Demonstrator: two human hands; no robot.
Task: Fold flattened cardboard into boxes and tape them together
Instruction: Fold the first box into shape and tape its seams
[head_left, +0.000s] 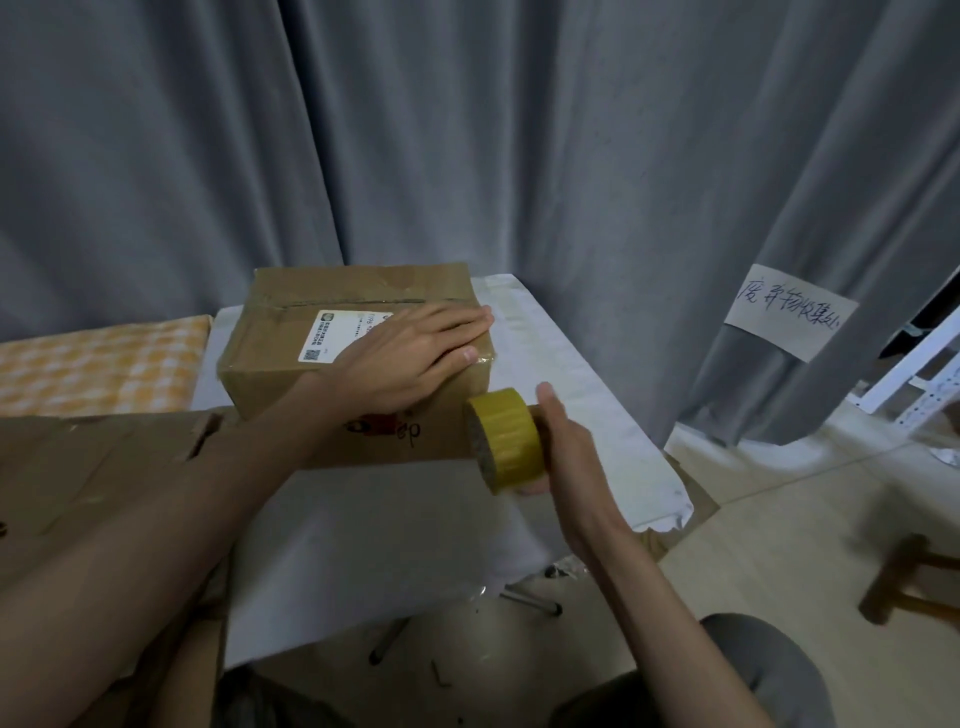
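The cardboard box (332, 358) is pressed flat-handed by the left hand (415, 353). The yellow tape roll (506, 439) is gripped by the right hand (561, 447), just beside the box's right end, toward the tabletop's (597, 415) right edge.

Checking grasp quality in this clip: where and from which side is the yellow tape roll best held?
Grip the tape roll across its curved outer band, coming from the right, as the right hand does. Its open core faces left toward the box, which the left hand presses flat, so the right side is likely the free approach.
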